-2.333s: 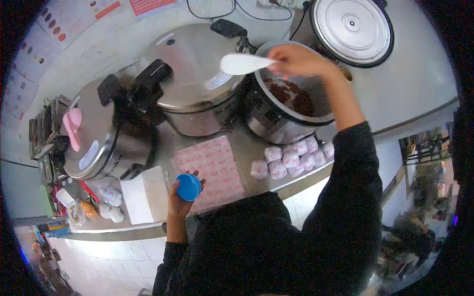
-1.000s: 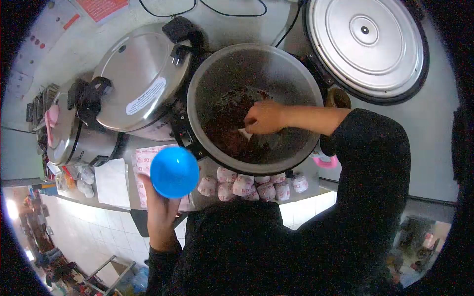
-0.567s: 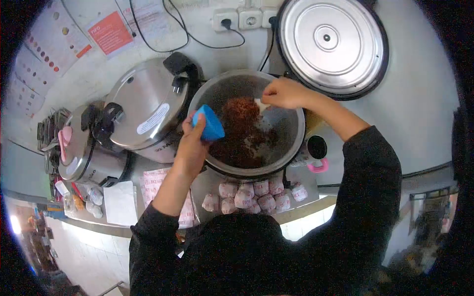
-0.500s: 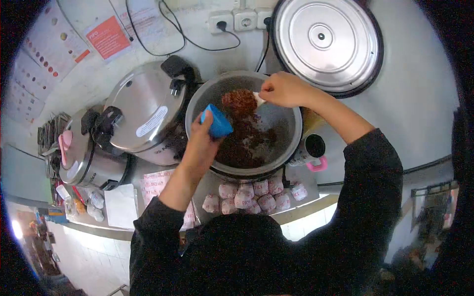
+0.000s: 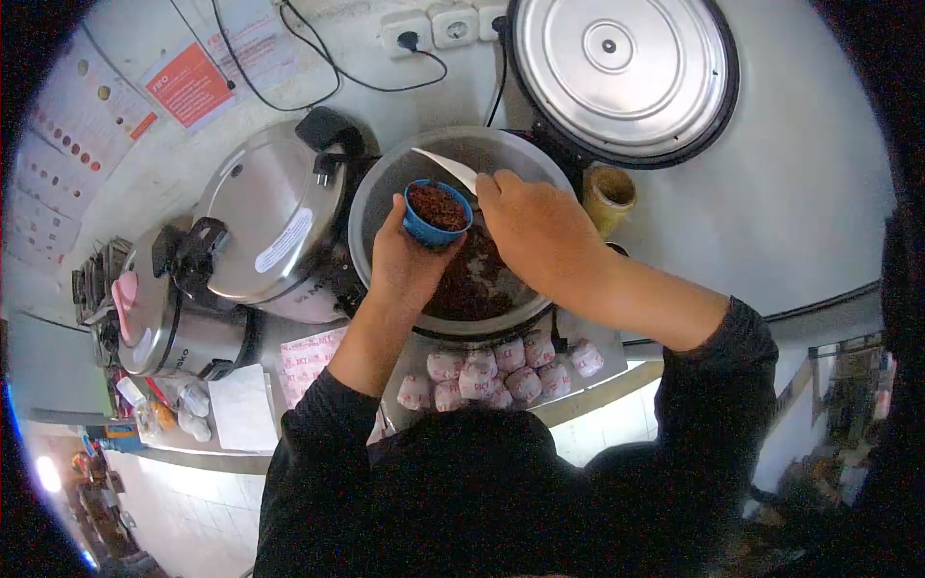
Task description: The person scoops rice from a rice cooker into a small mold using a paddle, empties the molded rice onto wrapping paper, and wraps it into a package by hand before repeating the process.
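Observation:
My left hand (image 5: pixel 407 268) is wrapped around a small blue cup (image 5: pixel 424 232), held upright over the open rice cooker (image 5: pixel 371 197). Reddish-brown rice (image 5: pixel 436 205) fills the cup close to its rim. A white rice paddle (image 5: pixel 445 167) is gripped in my right hand (image 5: pixel 541 231); its blade points left, just above and behind the cup, and looks bare. More of the same rice (image 5: pixel 472 294) lies in the bottom of the cooker, partly hidden by my hands. The cooker's inner wall shows grey around it.
Several printed-paper parcels (image 5: pixel 479 376) sit along the counter's front edge, beside printed sheets (image 5: pixel 306 361) and white paper (image 5: pixel 241 407). Closed cookers (image 5: pixel 262 212) stand left. The raised lid (image 5: pixel 617 82) is behind, near a tan container (image 5: pixel 610 197) and wall sockets (image 5: pixel 453 27).
The cup has gone from tilted to upright and now shows rice inside. The paddle, which carried a heap of rice, has swung left over the cup and is bare.

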Demonstrator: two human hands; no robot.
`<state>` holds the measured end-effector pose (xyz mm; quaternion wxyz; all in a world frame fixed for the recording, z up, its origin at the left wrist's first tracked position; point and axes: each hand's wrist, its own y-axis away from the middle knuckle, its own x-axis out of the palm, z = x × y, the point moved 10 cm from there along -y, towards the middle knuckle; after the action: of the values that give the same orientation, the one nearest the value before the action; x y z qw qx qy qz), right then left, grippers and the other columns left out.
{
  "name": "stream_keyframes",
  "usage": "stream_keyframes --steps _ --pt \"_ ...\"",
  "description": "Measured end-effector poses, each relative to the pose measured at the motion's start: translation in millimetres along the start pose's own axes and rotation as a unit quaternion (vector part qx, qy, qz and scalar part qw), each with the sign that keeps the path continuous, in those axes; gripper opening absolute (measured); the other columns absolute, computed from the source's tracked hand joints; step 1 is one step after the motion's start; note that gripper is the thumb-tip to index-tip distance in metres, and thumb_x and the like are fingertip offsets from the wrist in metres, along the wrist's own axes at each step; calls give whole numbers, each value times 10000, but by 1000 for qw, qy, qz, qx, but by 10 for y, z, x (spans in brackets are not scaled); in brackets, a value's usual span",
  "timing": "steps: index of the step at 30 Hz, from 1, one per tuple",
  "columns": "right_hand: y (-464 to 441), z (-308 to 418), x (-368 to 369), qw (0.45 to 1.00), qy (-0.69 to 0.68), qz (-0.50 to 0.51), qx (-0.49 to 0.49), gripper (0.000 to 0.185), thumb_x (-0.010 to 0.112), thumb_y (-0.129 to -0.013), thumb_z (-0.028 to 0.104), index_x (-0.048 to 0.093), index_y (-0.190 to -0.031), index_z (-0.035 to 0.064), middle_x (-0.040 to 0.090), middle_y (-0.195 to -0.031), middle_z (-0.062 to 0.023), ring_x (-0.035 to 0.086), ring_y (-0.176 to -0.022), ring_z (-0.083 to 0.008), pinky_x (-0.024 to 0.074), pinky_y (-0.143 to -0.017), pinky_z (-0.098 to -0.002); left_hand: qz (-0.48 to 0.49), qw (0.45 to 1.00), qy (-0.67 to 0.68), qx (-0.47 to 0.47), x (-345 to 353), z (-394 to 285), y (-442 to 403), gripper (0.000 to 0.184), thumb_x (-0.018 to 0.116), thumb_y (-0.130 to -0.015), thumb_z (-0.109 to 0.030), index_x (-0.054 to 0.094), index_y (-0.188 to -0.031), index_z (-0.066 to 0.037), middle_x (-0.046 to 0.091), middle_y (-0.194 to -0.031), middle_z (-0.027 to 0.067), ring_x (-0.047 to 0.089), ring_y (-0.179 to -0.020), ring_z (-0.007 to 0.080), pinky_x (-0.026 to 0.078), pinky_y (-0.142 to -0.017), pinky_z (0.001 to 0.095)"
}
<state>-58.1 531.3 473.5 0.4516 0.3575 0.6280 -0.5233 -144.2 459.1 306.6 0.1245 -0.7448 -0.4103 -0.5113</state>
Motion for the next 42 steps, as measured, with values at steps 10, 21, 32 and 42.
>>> stream_keyframes --steps 10,21,32,42 --pt "-21 75 28 997 15 74 -15 175 564 -935 124 634 -1065 29 671 -798 -140 718 -697 -336 562 -565 -483 -13 1000 -4 -2 -131 -304 141 531 322 -1098 -473 526 -1350 -53 595 -1331 150 552 -1253 315 423 -1082 511" --pt "-474 -500 2808 908 29 406 -100 227 639 -852 168 765 -984 34 742 -1011 -210 730 -960 -354 585 -784 -500 -32 998 20 43 -303 -960 1350 524 441 -1054 -458 509 -1422 -92 544 -1458 154 500 -1360 338 392 -1130 552" --pt "-291 292 3031 908 -103 391 -112 324 613 -880 361 780 -989 106 743 -951 -204 715 -918 -408 558 -826 -534 -118 990 36 72 -816 -1034 1931 575 434 -1057 -478 442 -1486 -94 459 -1513 217 424 -1407 452 452 -1070 614" --pt "-243 -415 2242 889 -329 317 -26 363 611 -905 408 759 -962 82 743 -874 -151 709 -821 -352 533 -774 -486 -24 996 -75 39 -306 -855 1227 421 473 -1052 -380 556 -1344 -88 614 -1351 93 577 -1248 231 447 -1063 440"
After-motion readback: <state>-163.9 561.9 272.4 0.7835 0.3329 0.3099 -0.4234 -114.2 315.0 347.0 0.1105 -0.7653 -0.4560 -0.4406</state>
